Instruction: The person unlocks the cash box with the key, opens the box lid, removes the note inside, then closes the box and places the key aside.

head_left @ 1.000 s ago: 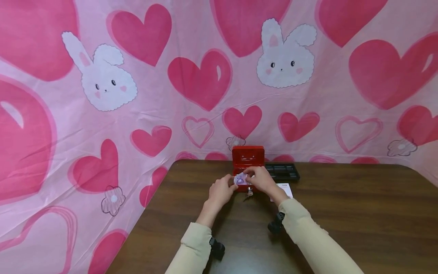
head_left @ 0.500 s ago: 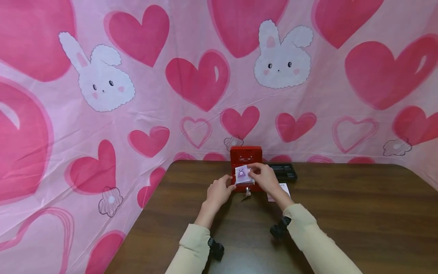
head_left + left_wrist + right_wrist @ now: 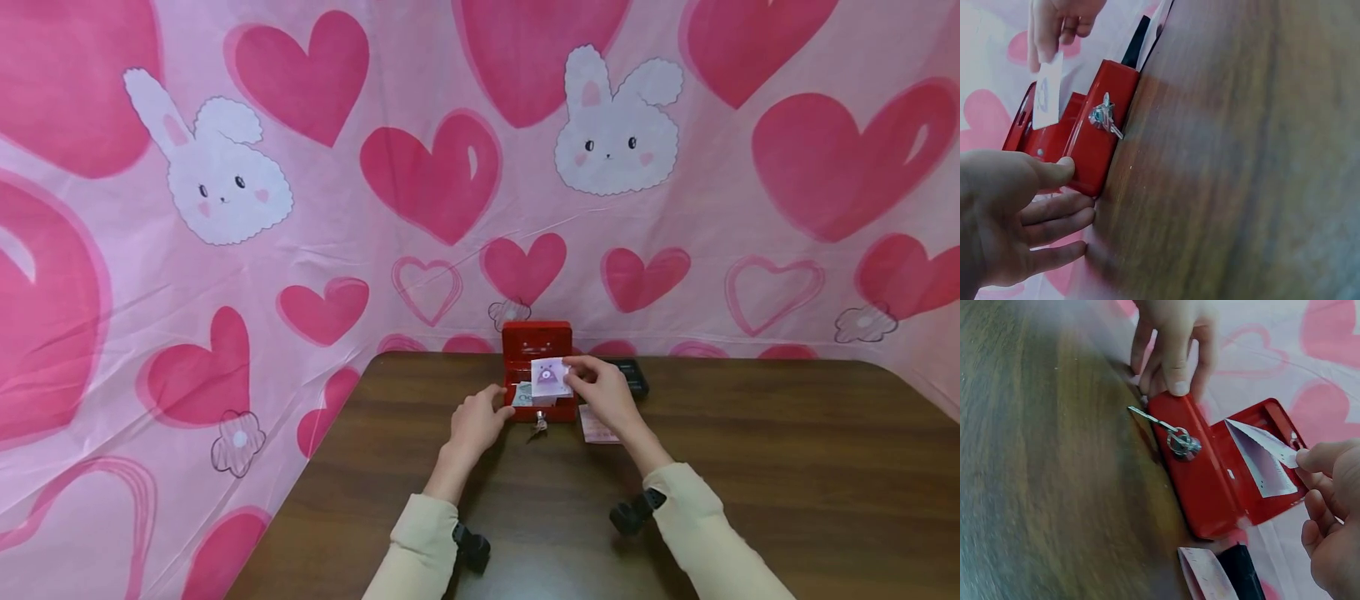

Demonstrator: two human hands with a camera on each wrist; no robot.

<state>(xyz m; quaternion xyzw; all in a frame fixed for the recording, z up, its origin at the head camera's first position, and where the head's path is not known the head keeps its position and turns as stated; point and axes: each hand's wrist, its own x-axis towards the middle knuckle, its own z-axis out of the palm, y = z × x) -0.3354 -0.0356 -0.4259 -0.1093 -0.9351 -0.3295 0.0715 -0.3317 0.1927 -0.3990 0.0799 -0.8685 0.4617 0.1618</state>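
Note:
A red metal cash box [image 3: 551, 413] stands with its lid up, and keys [image 3: 1160, 422] hang from the lock on its front. My left hand [image 3: 476, 421] holds the box's left front corner, thumb on the rim and the other fingers along the side [image 3: 1054, 219]. Over the box, my right hand [image 3: 606, 392] pinches the right edge of a folded white paper [image 3: 547, 377] with a purple print. In the right wrist view the paper's two leaves spread apart from the fold. Another paper [image 3: 522, 395] with greenish print lies inside the box.
A black compartment tray [image 3: 637, 379] sits right of the box, partly hidden by the right hand. A folded pinkish paper [image 3: 597, 425] lies on the brown wooden table [image 3: 787, 467], in front of the tray. A pink heart-patterned cloth [image 3: 427, 208] hangs behind the table's far edge.
My right hand has lifted the folded paper up from inside the box and drawn it to the right, uncovering the greenish paper. The left hand stays at the box's corner.

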